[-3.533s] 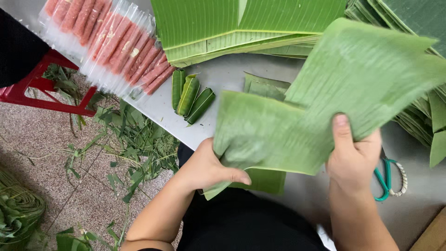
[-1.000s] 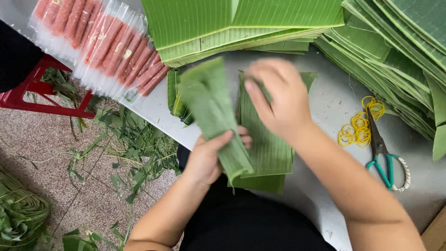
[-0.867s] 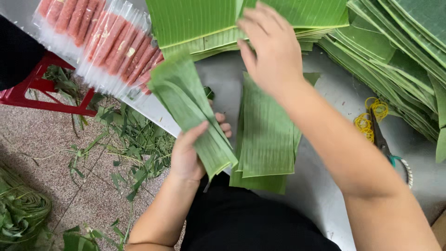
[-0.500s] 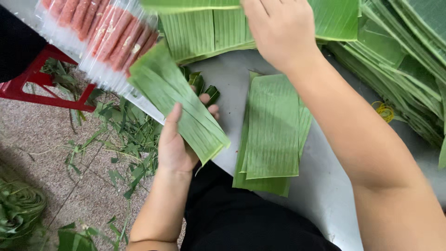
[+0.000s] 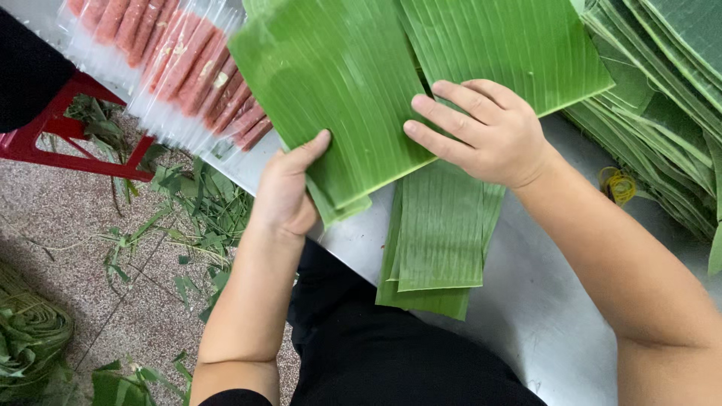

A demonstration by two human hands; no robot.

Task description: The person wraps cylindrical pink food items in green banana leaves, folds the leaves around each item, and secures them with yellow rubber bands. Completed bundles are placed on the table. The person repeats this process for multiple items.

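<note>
Your left hand (image 5: pixel 289 192) grips the lower left edge of a broad, bright green banana leaf sheet (image 5: pixel 338 90), held tilted above the table; your right hand (image 5: pixel 489 135) rests fingers-spread on it.

Evenly and brightly lit from overhead; diffuse, without hard shadows. Soft sheen on the broad glossy green banana leaf (image 5: pixel 338 83) and pale glare on the grey metal tabletop (image 5: pixel 541 323). Faint shadow under the left hand (image 5: pixel 289 188). Sharp focus at centre; slight softness and mild wide-angle stretch toward the edges.
</note>
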